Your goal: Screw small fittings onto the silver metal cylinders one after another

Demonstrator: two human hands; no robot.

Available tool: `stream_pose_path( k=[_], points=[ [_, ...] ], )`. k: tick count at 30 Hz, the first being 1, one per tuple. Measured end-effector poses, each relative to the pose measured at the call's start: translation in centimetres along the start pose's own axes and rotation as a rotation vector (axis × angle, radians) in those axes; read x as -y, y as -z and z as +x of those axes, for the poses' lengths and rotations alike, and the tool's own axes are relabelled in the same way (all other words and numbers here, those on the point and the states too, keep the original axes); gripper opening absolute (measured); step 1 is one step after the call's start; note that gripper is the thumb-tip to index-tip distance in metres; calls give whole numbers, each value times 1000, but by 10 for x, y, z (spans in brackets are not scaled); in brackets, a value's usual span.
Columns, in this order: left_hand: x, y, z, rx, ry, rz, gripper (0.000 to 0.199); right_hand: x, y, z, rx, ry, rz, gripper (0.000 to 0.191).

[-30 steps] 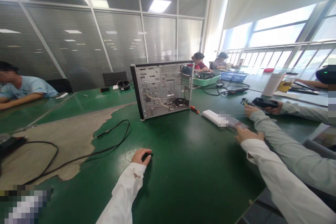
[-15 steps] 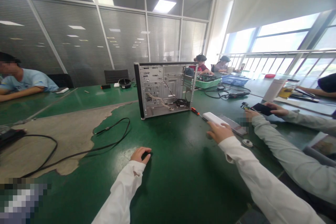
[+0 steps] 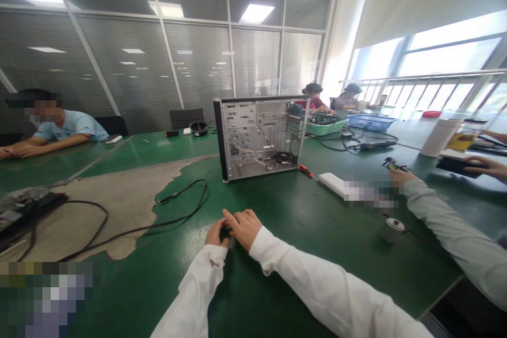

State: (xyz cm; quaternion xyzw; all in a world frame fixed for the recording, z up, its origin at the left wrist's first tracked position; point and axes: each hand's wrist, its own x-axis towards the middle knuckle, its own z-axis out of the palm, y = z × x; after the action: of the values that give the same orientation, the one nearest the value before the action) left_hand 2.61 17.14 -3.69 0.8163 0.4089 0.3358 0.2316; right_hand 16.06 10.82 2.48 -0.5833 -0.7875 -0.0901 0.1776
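My left hand [image 3: 216, 233] rests low above the green table, fingers curled round a small black object [image 3: 225, 232] whose kind I cannot make out. Against it, from the right, comes my right hand [image 3: 245, 227], its fingers bent over the same spot. The hands hide most of the object, and what the right fingertips pinch is hidden. Beyond them an open computer case [image 3: 259, 140] stands upright, its side panel off, with loose cables and a black fan [image 3: 285, 158] inside. An orange-handled screwdriver [image 3: 305, 170] lies by the case's right corner.
A white bar [image 3: 331, 183] and a small white cylinder [image 3: 394, 227] lie to the right, beside a co-worker's hand [image 3: 400, 177]. Black cable [image 3: 158, 222] crosses the left side. Behind the case stand a green basket [image 3: 327, 128] and a blue basket [image 3: 374, 121].
My right hand has moved left from beside the white bar to meet my left hand. My left hand keeps the black object. The view has shifted slightly left, and the co-worker's hands have parted.
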Motion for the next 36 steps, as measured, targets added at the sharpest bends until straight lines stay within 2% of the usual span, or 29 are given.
stream_pose_path(
  k=[4, 6, 8, 11, 22, 29, 36],
  points=[
    [-1, 0, 0, 30, -14, -7, 58, -14, -19, -14, -64, -61, 301, 84],
    [-3, 0, 0, 50, -26, 23, 57, -25, -24, -23, -102, -85, 500, 88],
    [-4, 0, 0, 68, -29, 74, 55, -35, -27, -28, -140, -117, 666, 84],
    [-5, 1, 1, 95, -37, 148, 48, -44, -29, -30, -183, -159, 797, 73],
    [-1, 0, 1, 143, -55, 203, 40, -41, -20, -32, -220, 1, 746, 55],
    [-5, 0, 0, 140, -66, 223, 36, -33, -3, -29, -150, 106, 590, 48],
    [-15, -5, -5, 67, -49, 293, 38, -34, -11, -23, -101, 66, 633, 42]
  ],
)
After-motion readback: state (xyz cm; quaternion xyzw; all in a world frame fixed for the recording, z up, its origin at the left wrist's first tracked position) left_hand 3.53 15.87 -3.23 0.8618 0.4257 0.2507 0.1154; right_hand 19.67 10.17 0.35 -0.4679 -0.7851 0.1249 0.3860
